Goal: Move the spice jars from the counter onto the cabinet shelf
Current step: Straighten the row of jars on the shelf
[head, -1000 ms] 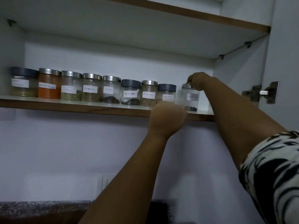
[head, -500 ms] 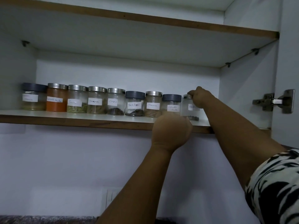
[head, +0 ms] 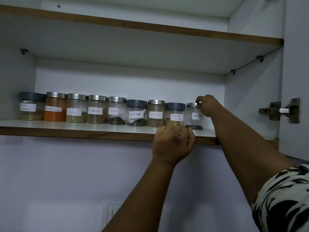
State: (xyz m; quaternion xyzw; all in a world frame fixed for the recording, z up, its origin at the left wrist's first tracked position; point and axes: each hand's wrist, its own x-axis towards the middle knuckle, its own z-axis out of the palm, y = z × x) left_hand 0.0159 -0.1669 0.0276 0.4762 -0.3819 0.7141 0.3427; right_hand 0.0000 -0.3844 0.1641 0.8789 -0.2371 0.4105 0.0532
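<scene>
Reaching up, right hand point(head: 206, 105) pinches end jar's lid point(head: 192, 104); left hand point(head: 173, 143) curled.

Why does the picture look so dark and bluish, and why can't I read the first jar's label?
In the head view the light is dim and cool, so the cabinet walls look grey-blue. The leftmost jar sits in shadow and its label is smudgy. The right hand covers part of the last jar label. The shelf edges bend slightly from the wide lens.

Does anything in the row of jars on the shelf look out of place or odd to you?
Nothing is spilled or tipped; all nine stand upright on the shelf. One oddity: two jars are both labelled Cinnamon, with two jars between them. The right hand grips the end jar by its lid.
</scene>
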